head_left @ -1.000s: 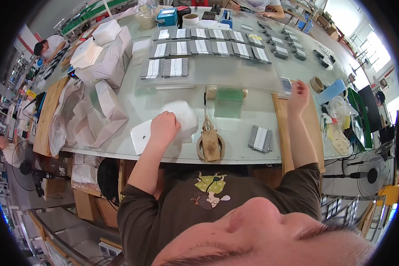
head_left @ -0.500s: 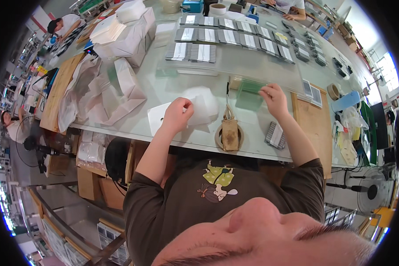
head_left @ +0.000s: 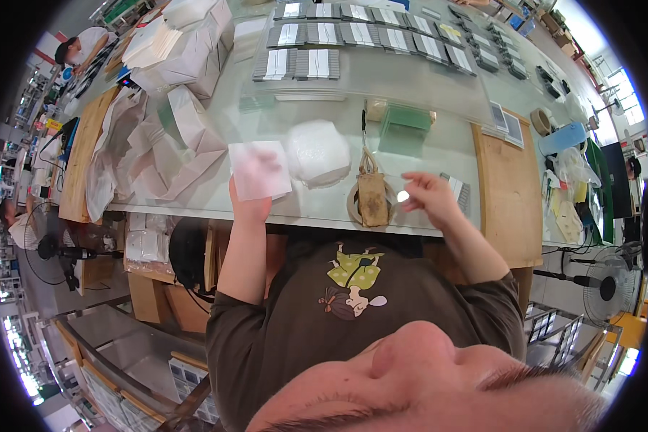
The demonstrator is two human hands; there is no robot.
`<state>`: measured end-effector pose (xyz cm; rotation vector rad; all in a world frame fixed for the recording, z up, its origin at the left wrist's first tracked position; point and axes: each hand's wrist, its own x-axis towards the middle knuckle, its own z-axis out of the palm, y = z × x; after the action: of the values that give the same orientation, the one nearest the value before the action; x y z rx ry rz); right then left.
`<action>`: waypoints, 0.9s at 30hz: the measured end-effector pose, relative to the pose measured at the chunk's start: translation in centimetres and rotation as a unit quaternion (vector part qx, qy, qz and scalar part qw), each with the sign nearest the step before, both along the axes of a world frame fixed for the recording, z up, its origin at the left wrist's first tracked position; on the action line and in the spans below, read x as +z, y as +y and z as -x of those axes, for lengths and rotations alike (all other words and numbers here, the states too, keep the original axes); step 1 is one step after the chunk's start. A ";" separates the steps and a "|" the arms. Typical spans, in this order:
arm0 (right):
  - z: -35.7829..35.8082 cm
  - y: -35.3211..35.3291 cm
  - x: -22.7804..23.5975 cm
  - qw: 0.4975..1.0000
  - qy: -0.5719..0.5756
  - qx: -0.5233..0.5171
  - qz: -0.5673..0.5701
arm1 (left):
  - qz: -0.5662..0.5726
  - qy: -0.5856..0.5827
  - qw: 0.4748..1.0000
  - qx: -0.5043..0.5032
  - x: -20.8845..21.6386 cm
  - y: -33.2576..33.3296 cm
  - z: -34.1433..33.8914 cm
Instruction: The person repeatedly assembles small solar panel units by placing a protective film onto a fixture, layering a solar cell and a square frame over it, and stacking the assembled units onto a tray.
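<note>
My left hand (head_left: 252,207) is raised at the table's near edge with a thin, see-through white sheet (head_left: 239,171) over its palm and fingers. The fingers show faintly through the sheet. Just right of it lies a white, rounded, padded bundle (head_left: 318,153). My right hand (head_left: 433,199) hovers over the near right part of the table, thumb and fingers drawn together. A bright glint shows at the fingertips, but what they hold I cannot make out. Beyond it sits a stack of green-tinted glass panes (head_left: 403,131). Left of my right hand is a brown block with a cord loop (head_left: 372,198), resting on a tape roll.
Rows of grey slotted racks (head_left: 317,63) stand on a clear sheet at the back. Crumpled wrapping paper (head_left: 173,155) and white wrapped bundles (head_left: 187,61) take up the left. Another grey slotted rack (head_left: 462,189) is partly behind my right hand. A wooden board (head_left: 507,194) borders the right side.
My right hand has come away from the green glass stack toward me. My left hand has moved left and now bears the thin white sheet. The padded bundle is uncovered.
</note>
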<state>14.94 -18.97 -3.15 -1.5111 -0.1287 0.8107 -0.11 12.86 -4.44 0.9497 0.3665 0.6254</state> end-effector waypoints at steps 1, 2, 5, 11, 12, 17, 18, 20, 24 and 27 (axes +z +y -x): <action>1.4 -0.1 -0.5 1.000 0.022 -0.017 0.007 | 0.055 -0.009 0.998 -0.017 -0.2 0.1 -0.1; 2.5 0.1 -0.8 0.999 0.026 -0.019 0.007 | 0.055 -0.005 0.998 -0.018 -0.7 -0.1 -0.1; 4.4 0.2 -1.2 0.977 -0.174 0.017 0.124 | 0.069 -0.028 0.996 -0.049 -1.4 -2.3 -0.6; 5.8 0.3 -1.6 0.942 -0.325 0.028 0.072 | 0.027 0.035 0.987 -0.157 -2.5 -7.4 -0.5; 6.3 1.5 0.5 0.987 -0.158 0.035 0.008 | -0.028 0.054 0.981 -0.186 -2.8 -8.2 -0.1; 6.8 3.9 2.4 0.980 0.167 0.029 -0.108 | 0.046 -0.019 0.966 -0.252 -1.7 -11.5 -0.5; 6.2 3.5 0.9 0.984 0.133 0.016 -0.119 | 0.045 -0.019 0.966 -0.254 -1.5 -11.5 -0.6; 5.9 3.1 0.2 0.986 0.101 0.004 -0.131 | 0.099 0.040 0.958 -0.265 -1.1 -11.3 -0.8; 6.1 2.8 0.4 0.990 0.079 -0.010 -0.116 | -0.071 0.031 0.967 -0.241 0.4 -11.0 -0.4; 6.1 2.6 1.1 0.992 0.072 -0.018 -0.105 | 0.198 0.076 0.948 -0.236 0.1 -10.6 0.1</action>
<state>8.81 -16.40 -2.03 -1.2504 -0.0765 0.8462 -0.20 2.24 -4.32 0.6619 0.3673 0.0319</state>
